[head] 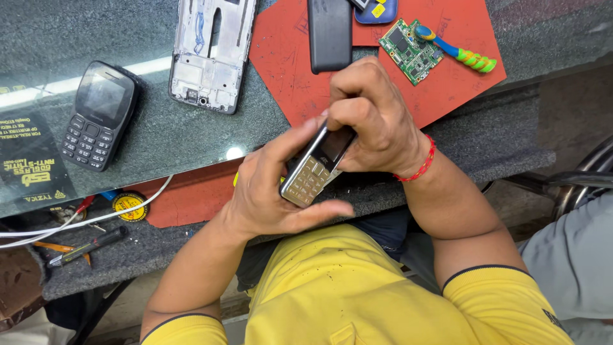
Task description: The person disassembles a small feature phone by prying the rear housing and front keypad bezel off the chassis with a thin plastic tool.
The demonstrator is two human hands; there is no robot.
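Gripping a silver keypad phone (316,166) in both hands, left hand (268,191), right hand (377,118)

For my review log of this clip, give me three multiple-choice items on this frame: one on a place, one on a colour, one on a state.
1. Where does the green circuit board lie?
A. on the red mat
B. on the glass top
C. in a hand

2. What colour is the keypad of the held phone?
A. blue
B. gold
C. white

3. How is the held phone kept?
A. lying flat on the mat
B. gripped by the left hand, the right hand on its upper end
C. in the right hand alone

Answers: 1 A, the board rests on the mat beside a blue and green tool. 2 B, its keys look golden. 3 B, both hands close on it above the bench.
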